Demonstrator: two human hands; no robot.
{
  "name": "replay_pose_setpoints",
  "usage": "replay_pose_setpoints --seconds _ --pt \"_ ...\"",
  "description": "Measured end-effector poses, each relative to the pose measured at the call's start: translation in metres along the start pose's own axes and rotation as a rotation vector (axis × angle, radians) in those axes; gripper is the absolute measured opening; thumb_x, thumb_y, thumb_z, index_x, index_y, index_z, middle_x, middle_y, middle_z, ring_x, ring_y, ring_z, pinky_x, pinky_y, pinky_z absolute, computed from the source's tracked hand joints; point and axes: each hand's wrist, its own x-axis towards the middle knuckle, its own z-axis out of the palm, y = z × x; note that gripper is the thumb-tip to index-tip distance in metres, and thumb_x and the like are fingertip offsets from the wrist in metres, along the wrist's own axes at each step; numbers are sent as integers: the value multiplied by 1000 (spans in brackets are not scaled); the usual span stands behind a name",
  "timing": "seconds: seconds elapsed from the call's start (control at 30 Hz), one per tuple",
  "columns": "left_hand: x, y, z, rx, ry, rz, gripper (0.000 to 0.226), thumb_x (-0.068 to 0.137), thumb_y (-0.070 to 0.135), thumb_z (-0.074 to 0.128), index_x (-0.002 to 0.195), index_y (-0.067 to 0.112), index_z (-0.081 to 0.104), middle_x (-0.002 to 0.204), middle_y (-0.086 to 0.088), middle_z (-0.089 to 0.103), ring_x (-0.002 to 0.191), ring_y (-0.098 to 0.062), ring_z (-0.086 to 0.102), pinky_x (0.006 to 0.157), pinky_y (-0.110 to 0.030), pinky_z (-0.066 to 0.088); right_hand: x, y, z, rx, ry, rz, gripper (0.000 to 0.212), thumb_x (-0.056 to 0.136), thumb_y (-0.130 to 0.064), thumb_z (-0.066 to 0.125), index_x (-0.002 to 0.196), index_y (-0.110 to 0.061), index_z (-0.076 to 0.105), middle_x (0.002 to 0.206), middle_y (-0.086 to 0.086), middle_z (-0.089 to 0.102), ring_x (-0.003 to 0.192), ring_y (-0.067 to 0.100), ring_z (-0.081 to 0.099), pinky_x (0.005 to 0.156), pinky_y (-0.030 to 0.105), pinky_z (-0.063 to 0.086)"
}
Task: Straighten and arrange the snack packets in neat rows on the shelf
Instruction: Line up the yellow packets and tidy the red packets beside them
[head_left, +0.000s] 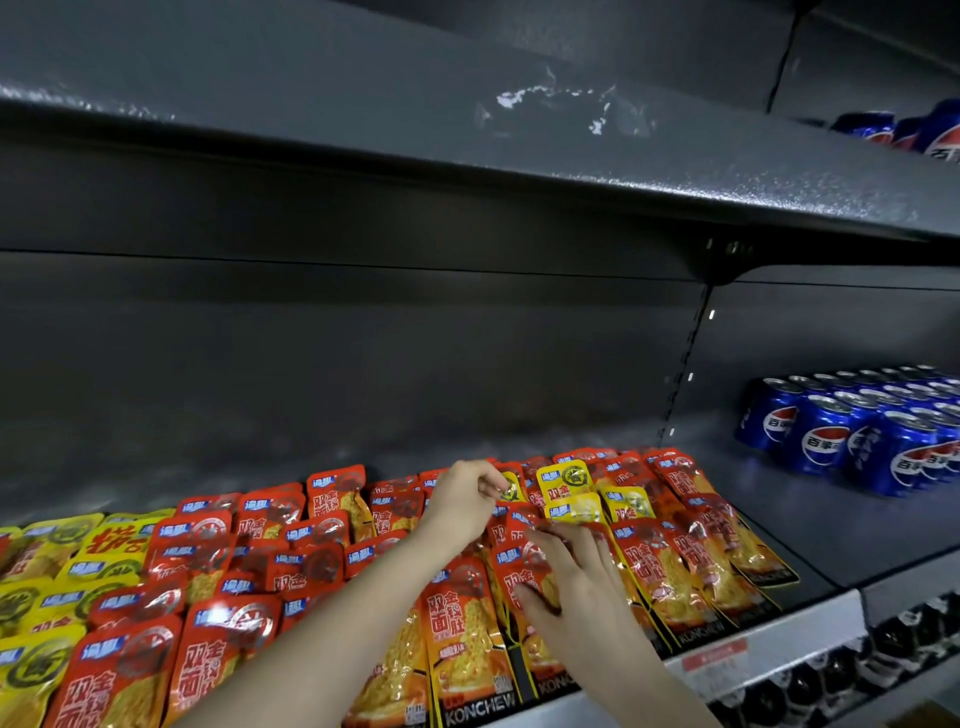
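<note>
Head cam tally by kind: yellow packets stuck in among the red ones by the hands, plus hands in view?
yellow packets: 4 (one is part hidden, pinched by the left hand)
left hand: 1
right hand: 1
Total: 6

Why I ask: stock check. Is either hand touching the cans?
No, left hand and right hand are on snack packets, away from the cans.
</note>
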Motion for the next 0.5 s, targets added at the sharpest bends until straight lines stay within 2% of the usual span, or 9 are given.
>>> replay_pose_setpoints --seconds 0.2,0.3,0.4,0.5 --pt "1 -3 2 1 11 0 26 89 -4 51 96 15 68 99 -2 65 91 -10 60 83 -22 51 5 2 -5 44 -26 -46 50 91 -40 53 137 -30 39 130 -16 34 122 4 32 108 24 31" --pt "1 -4 1 22 14 16 26 90 -2 51 100 15 68 104 -2 65 94 -9 59 84 -21 49 8 0 -7 33 -29 -61 48 91 -41 51 137 -33 38 131 -17 36 123 3 35 108 28 32" --pt "-1 -5 0 56 7 44 23 92 5 53 104 17 67 110 1 62 102 -12 58 88 -21 47 9 -2 -6 -39 -26 -50 48 91 -45 48 137 -33 36 131 -15 37 125 6 35 110 30 29" --pt "-3 -7 -1 77 -28 72 18 90 14 60 106 19 66 108 3 62 101 -11 58 89 -24 48 7 -5 -4 -89 3 -30 50 89 -48 50 134 -29 40 127 -10 41 121 12 38 105 29 33"
